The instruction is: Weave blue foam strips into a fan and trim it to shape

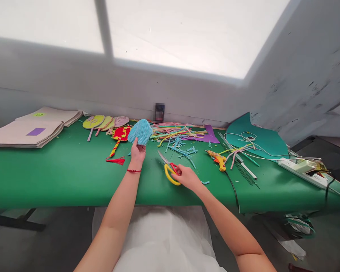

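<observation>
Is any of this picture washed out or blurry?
All in the head view: bright patches split by a darker band wash out much of the wall; the small dark thing at its foot is pixelated; the blue ribbed piece and scissors look fairly sharp.

Teal sheet (268,139) on the green surface (45,173), small white corded item (251,138) lying on it. White power strip (289,165) to the teal sheet's right, near side. To its left: purple sheet (212,135), near; stacked beige boards (14,132), well apart.
</observation>
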Tool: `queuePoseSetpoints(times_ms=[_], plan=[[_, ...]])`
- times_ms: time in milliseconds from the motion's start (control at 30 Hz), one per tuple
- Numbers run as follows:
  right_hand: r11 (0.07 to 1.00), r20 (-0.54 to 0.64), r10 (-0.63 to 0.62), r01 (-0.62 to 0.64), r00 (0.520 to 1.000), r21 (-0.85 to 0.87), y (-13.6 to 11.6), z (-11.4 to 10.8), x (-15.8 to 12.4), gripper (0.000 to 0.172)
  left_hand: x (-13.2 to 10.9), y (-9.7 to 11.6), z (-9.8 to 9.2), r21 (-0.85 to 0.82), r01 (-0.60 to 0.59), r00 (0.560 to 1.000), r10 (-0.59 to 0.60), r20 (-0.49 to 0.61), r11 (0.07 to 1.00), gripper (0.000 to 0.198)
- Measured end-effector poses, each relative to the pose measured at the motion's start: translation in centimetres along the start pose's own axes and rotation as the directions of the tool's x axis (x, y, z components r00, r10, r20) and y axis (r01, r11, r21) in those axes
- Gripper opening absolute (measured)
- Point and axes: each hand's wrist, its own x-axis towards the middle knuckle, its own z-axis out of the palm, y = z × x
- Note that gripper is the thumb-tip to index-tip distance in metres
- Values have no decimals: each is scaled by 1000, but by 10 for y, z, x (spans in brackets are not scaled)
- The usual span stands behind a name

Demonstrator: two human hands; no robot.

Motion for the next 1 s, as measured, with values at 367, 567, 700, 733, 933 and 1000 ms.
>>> queuePoseSetpoints(times_ms=[367,567,700,733,933,1000], plan=[[915,44,-89,99,995,-392,-24,24,2,21,-4,2,4,-5,18,999,-18,-40,1000,31],[915,-13,-111,97,994,-391,-24,29,-7,27,-5,3,4,-11,23,998,-23,-54,1000,28],[958,-76,-53,29,996,-287,-10,8,5,28,-5,4,4,-7,21,998,-21,-54,1000,28],[958,-162,25,-70,986,-276,2,-5,10,30,-5,4,4,-6,23,998,-23,-54,1000,29],[724,-513,463,-642,723,-251,116,-82,18,39,-9,-6,6,21,64,998,-64,-28,998,32],[680,-490,529,-691,693,-245,151,-93,11,46,-14,-15,7,69,103,995,-103,-14,992,30]])
